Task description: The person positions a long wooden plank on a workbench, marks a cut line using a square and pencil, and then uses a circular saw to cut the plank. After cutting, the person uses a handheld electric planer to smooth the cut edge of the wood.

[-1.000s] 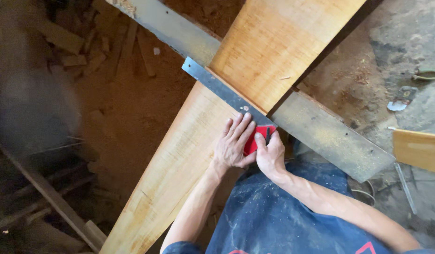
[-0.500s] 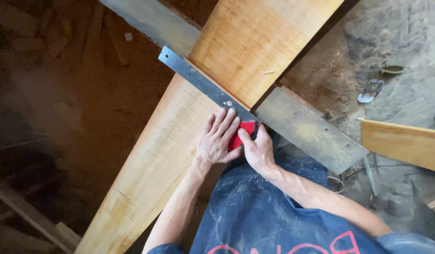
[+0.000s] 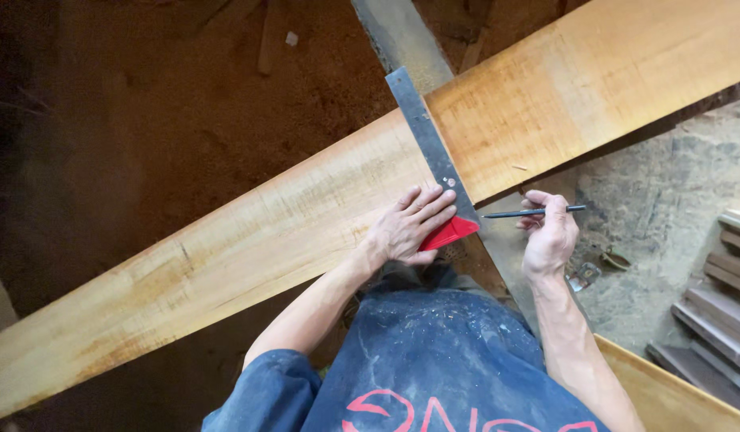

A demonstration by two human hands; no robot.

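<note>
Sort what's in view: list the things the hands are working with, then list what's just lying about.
In use:
- plank, under the square
- square, red handle, pressed flat by the left hand
- pencil, held by the right hand

Lying about:
- stacked boards, right edge
- wood scraps on the sawdust, top
- small metal bits on the ground near the right hand

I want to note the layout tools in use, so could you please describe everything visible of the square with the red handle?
The try square with a grey metal blade and red handle lies flat across the long pale wooden plank. Its blade looks worn and speckled and runs slantwise over the plank's width, its far end reaching past the far edge. The red handle sits against the near edge, mostly covered by the left hand, which presses on it with fingers spread. The right hand holds a thin dark pencil beside it, apart from the blade.
</note>
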